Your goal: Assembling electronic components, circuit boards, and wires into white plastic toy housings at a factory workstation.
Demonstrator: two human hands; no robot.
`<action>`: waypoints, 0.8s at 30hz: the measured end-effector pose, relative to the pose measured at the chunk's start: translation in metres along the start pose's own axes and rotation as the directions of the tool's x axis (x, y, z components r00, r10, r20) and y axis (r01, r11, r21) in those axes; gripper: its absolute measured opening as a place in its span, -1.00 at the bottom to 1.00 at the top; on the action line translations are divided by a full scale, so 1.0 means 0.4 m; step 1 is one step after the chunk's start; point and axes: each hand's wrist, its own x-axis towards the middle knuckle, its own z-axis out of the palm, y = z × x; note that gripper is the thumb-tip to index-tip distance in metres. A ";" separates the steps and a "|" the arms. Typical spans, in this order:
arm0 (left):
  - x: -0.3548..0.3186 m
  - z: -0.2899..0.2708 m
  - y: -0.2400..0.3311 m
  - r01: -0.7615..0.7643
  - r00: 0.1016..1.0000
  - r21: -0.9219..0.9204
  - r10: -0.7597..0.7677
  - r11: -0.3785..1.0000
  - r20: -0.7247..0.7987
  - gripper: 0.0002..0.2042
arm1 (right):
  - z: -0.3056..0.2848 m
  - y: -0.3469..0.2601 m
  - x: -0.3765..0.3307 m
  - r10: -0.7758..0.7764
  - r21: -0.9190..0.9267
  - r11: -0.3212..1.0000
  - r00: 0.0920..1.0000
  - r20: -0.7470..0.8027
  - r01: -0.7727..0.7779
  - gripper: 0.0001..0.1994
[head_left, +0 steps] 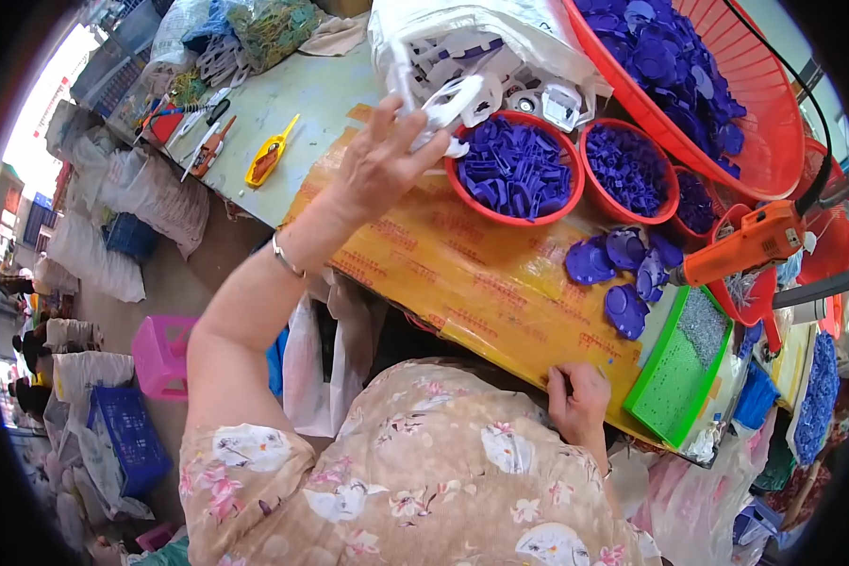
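One head-worn fisheye view — looking steeply down from close above, the tabletop (pixel 323 92) spanning the frame's upper middle and right

Opening (pixel 40 99): glare at upper left burns out to white.
Table (pixel 325 90): brightly, evenly lit, deep shadow beneath.
Mat (pixel 481 274): soft sheen across its yellow surface.
Left hand (pixel 377 170): slightly blurred, white part (pixel 451 104) at its fingers smeared.
Rim: fisheye bends straight edges, far-left background softens, black vignette fills corners.

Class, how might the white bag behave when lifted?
The white bag would probably flop, as its sides crease and sag. It may feel fairly heavy, since many white parts show inside. Its wide-open mouth suggests parts might spill.
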 end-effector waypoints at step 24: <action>0.276 0.307 -0.132 0.240 0.967 -0.022 -0.237 0.970 0.092 -0.65 | -0.014 -0.002 -0.005 0.088 0.084 0.993 0.996 -0.012 -0.087 -0.91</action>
